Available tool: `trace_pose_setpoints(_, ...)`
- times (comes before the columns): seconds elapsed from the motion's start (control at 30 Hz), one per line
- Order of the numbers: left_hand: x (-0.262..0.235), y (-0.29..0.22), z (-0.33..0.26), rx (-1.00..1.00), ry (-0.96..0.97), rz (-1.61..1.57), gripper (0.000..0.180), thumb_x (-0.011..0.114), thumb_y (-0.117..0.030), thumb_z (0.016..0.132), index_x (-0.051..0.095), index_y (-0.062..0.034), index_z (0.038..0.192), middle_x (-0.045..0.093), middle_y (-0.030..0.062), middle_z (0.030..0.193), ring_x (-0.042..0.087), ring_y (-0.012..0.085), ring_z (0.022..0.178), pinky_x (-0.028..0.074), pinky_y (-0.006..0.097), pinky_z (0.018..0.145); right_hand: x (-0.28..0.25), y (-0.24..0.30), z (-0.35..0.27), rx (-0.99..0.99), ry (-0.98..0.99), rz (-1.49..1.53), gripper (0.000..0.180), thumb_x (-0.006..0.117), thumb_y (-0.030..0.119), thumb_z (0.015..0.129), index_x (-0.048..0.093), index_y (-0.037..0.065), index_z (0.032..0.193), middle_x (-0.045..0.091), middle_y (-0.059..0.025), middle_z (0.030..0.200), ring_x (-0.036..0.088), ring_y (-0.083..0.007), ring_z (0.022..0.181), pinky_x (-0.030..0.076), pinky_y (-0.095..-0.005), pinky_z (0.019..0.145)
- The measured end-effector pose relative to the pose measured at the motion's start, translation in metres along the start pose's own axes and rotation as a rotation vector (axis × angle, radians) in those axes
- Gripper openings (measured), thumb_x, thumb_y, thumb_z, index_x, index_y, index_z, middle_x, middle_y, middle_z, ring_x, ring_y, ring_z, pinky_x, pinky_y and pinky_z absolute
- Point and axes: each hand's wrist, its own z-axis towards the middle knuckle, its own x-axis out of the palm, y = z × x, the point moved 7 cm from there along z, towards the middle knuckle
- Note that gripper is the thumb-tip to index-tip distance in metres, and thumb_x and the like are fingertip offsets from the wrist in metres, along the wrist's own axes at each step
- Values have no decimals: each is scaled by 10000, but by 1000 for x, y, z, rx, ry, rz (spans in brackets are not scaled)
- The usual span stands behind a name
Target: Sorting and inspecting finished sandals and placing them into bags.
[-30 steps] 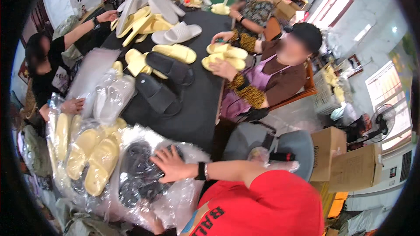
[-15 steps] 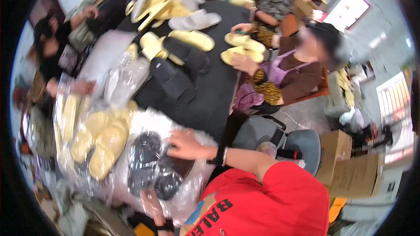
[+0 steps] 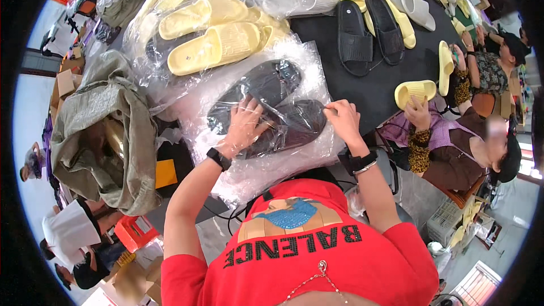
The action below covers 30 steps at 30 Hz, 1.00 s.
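Left hand (image 3: 246, 124): spread on bagged black slippers (image 3: 262, 86).
Right hand (image 3: 345, 122): curled, slippers' three o'clock; cannot tell whether gripping.

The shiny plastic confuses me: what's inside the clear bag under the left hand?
Black slippers; the left hand covers part of them, and whatever lies beneath them is hidden.

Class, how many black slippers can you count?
4 visible: a plastic-covered pair beneath the left hand, and a bare pair on the dark tabletop. Others may be hidden below the bagged yellow slippers.
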Motion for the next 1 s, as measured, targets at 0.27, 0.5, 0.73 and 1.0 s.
trace_pose_setpoints(0.27, 9, -9, 7, -8, -13, -74, 322, 620, -241, 768, 531, 2, 960, 463, 191, 1135, 350, 390, 1178, 293, 518, 913, 3, -2, 0, 65, 167, 464, 112, 589, 174, 837, 623, 73, 870, 618, -40, 844, 580, -164, 780, 441, -292, 692)
trace_pose_setpoints(0.5, -8, 19, -33, -7, -233, -151, 227, 585, -70, 713, 516, 25, 908, 462, 241, 1080, 389, 428, 1066, 291, 520, 906, 0, -15, -9, 178, 129, 947, 138, 502, 177, 904, 538, 44, 918, 626, -28, 833, 577, -100, 753, 428, -243, 655)
trace_pose_setpoints(0.73, -2, 28, -29, -94, -69, -116, 402, 575, -48, 711, 481, 37, 1092, 416, 276, 1200, 342, 451, 1175, 285, 501, 981, 10, -12, -15, 262, 158, 901, 176, 481, 132, 899, 519, 13, 1022, 640, -75, 856, 589, -127, 766, 447, -267, 679)
trace_pose_setpoints(1.0, -16, 23, -49, -99, -247, -35, 273, 595, -30, 637, 551, 38, 898, 494, 226, 1106, 407, 401, 1150, 356, 465, 951, -14, -18, -15, 96, -5, 691, 137, 469, 33, 865, 562, 16, 965, 645, -81, 829, 595, -123, 718, 475, -254, 647)
